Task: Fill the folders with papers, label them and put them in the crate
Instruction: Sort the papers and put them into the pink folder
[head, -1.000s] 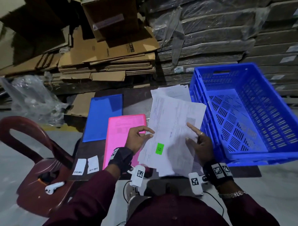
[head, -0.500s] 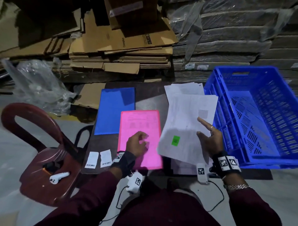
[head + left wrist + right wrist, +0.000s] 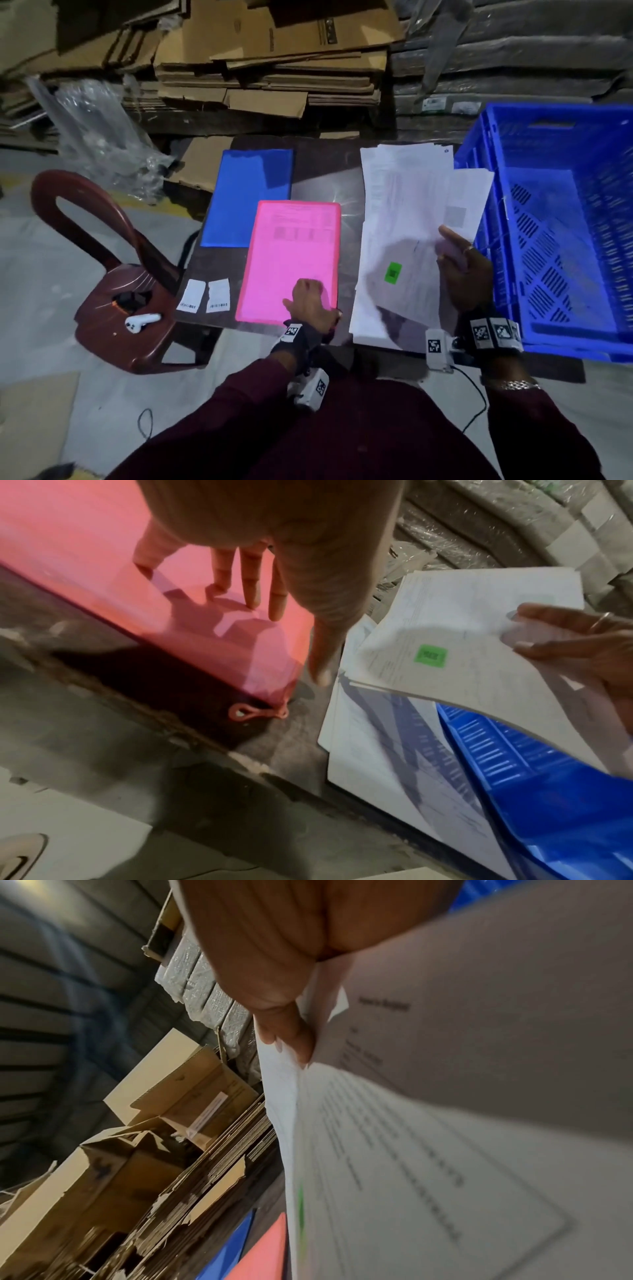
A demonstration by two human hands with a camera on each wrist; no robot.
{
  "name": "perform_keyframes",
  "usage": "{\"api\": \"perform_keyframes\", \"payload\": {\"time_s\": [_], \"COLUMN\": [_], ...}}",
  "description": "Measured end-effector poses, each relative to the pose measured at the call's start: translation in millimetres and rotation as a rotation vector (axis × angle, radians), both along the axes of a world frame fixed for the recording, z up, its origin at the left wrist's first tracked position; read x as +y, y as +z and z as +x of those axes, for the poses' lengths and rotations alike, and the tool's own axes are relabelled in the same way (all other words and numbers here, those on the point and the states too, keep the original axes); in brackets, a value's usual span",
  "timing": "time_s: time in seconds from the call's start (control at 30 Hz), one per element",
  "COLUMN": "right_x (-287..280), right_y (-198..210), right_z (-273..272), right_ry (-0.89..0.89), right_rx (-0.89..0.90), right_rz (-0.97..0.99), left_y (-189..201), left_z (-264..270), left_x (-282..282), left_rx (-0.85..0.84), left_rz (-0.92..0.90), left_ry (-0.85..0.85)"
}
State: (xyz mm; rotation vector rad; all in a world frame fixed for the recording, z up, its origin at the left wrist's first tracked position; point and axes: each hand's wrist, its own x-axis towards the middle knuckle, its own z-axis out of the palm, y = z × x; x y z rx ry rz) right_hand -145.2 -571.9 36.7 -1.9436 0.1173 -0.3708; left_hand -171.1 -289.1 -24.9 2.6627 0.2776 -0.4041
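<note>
A pink folder (image 3: 291, 253) lies closed on the dark table (image 3: 318, 174), with a blue folder (image 3: 250, 195) behind it to the left. My left hand (image 3: 308, 303) rests on the pink folder's near right corner, its fingertips (image 3: 248, 599) pressing the cover (image 3: 85, 534). My right hand (image 3: 462, 270) pinches a sheaf of papers (image 3: 404, 267) with a green sticker (image 3: 393, 273), lifted above the loose paper pile (image 3: 400, 178). Its thumb (image 3: 291, 1037) lies on top of the sheets (image 3: 445, 1123). The blue crate (image 3: 565, 222) stands empty at the right.
Two white barcode labels (image 3: 205, 296) lie on the table's near left corner. A maroon chair (image 3: 113, 274) with a white earbud case (image 3: 140, 322) stands to the left. Flattened cardboard (image 3: 274, 68) and wrapped stacks (image 3: 513, 61) fill the back.
My left hand let go of the papers and moved left onto the pink folder. The right hand alone still holds the sheaf.
</note>
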Motion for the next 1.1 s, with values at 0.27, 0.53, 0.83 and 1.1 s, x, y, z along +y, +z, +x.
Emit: {"api": "perform_keyframes", "payload": {"time_s": [0.27,0.53,0.83,1.1], "right_x": [-7.7,3.7,36.9,46.2], "right_y": [-14.2,-7.4,-12.8,-41.3], "right_z": [4.5,4.2,8.4,26.0], "right_ry": [-0.019,-0.096,-0.082,-0.014], "right_rx": [0.059,0.089,0.189,0.193], "right_rz": [0.127,0.272,0.283,0.101], "left_y": [5.8,6.4,-3.2,7.7], "left_z": [-3.0,-13.5,-18.8,-17.3], "left_x": [-11.1,5.9,14.0,15.8], "left_rx": [-0.026,-0.325,-0.354,-0.276], "left_rz": [-0.13,-0.453,-0.602,-0.599], "left_ry": [0.14,0.373,0.448,0.421]}}
